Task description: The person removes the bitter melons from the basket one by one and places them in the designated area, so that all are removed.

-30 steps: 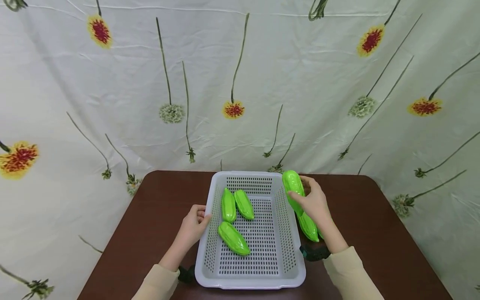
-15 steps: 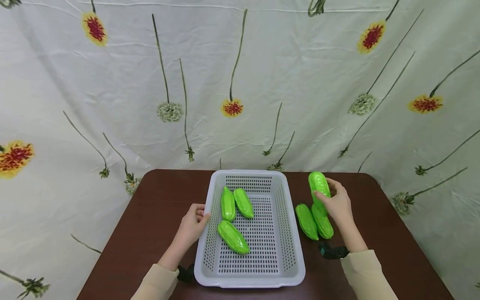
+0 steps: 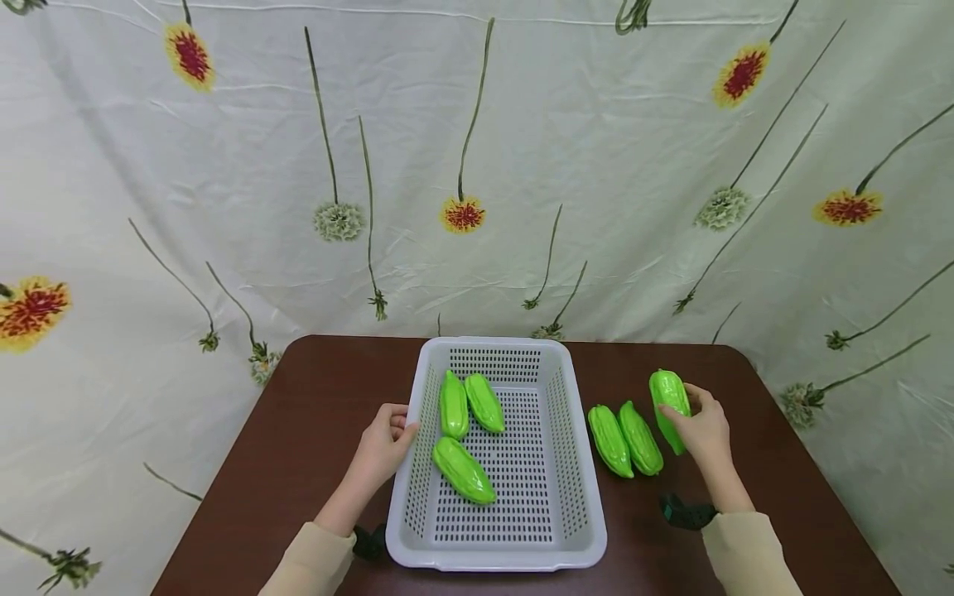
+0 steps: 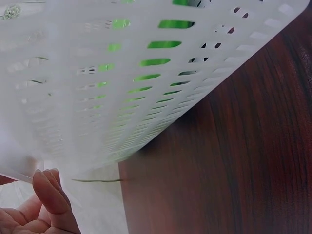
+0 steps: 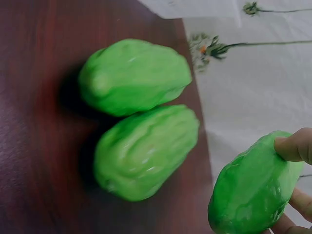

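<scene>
In the head view my right hand (image 3: pixel 702 424) holds a glossy, ridged green gourd (image 3: pixel 668 406) by its sides, thumb on one side and fingers on the other. Two similar gourds, a left one (image 3: pixel 610 440) and a right one (image 3: pixel 641 439), lie side by side on the table. The right wrist view shows the held gourd (image 5: pixel 256 185) apart from that pair. With its fingers at the left rim, my left hand (image 3: pixel 383 443) grips the light grey plastic basket (image 3: pixel 581 513). Three green gourds lie inside: two at the back left and a front one (image 3: pixel 464 470).
The dark brown wooden table (image 3: pixel 328 381) has rounded far corners. Behind it hangs a pale cloth (image 3: pixel 626 165) printed with flowers. A dark wrist device (image 3: pixel 686 513) sits beside the right wrist.
My right hand has carried its gourd from above the basket's right edge out to the right and lower, past the two gourds on the table. The left hand stays on the rim.
</scene>
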### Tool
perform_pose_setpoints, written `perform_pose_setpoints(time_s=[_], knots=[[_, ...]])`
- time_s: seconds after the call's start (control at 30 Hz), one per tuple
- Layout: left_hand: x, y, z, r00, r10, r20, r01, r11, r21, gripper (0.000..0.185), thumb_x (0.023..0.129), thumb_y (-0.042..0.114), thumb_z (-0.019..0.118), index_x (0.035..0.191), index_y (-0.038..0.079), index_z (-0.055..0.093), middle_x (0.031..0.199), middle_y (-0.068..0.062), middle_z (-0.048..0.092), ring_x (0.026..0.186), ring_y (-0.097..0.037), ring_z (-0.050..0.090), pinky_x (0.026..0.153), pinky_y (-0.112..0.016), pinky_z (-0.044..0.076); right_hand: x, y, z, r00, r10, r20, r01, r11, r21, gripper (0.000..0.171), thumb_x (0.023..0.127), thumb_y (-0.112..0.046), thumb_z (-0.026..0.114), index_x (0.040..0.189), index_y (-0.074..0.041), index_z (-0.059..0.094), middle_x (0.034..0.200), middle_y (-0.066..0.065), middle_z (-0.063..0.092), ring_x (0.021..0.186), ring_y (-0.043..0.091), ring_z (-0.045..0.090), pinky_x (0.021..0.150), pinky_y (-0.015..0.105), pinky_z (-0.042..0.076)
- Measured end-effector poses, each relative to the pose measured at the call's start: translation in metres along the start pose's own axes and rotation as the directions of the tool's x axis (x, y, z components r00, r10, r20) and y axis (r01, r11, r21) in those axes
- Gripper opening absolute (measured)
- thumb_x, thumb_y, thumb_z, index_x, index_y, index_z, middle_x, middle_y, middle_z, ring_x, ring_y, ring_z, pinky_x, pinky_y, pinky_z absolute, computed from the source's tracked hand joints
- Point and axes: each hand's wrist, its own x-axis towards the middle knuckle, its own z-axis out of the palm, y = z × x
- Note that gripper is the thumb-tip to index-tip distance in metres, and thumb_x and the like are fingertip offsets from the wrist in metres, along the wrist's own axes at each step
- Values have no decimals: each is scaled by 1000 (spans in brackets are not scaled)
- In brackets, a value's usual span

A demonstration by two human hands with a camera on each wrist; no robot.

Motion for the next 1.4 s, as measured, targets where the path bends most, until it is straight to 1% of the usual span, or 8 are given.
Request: perform_pose_setpoints(time_s=[0.33, 0.53, 0.8, 1.07, 1.4], knots=[[-1, 0, 0, 1000, -2, 4, 2, 1000, 5, 37, 95, 11, 62, 127, -3, 49, 99, -15, 60, 77, -17, 59, 64, -33, 56, 0, 31, 8, 999, 20, 43, -19, 999, -32, 67, 94, -19, 61, 146, 10, 31, 137, 34, 39, 122, 48, 40, 97, 60, 39], [-1, 1, -2, 1000, -2, 0, 2, 1000, 6, 36, 96, 11, 61, 127, -3, 50, 99, -16, 60, 78, -18, 59, 64, -33, 56, 3, 42, 14, 997, 48, 66, -44, 997, -65, 69, 93, -20, 61, 146, 11, 30, 138, 35, 39, 124, 50, 40, 99, 61, 38], [-2, 2, -2, 1000, -10, 5, 10, 1000, 1, 36, 96, 12, 61, 127, -3, 50, 99, -15, 60, 77, -18, 58, 64, -32, 55, 5, 49, 21, 995, 56, 84, -48, 994, -98, 68, 93, -20, 61, 145, 12, 31, 137, 37, 40, 124, 51, 41, 99, 61, 39], [-2, 2, -1, 1000, -6, 3, 6, 1000, -4, 37, 96, 12, 62, 127, -3, 50, 98, -15, 60, 76, -17, 59, 63, -32, 55, 6, 50, 25, 993, 70, 93, -59, 991, -121, 69, 93, -22, 60, 144, 14, 32, 137, 39, 41, 123, 52, 42, 99, 61, 39], [-3, 1, 0, 1000, -5, 0, 5, 1000, -14, 36, 96, 11, 61, 127, -3, 50, 99, -15, 60, 77, -17, 59, 64, -32, 55, 8, 50, 27, 991, 72, 114, -56, 989, -137, 69, 95, -25, 58, 144, 16, 30, 140, 40, 37, 127, 54, 39, 103, 61, 37]])
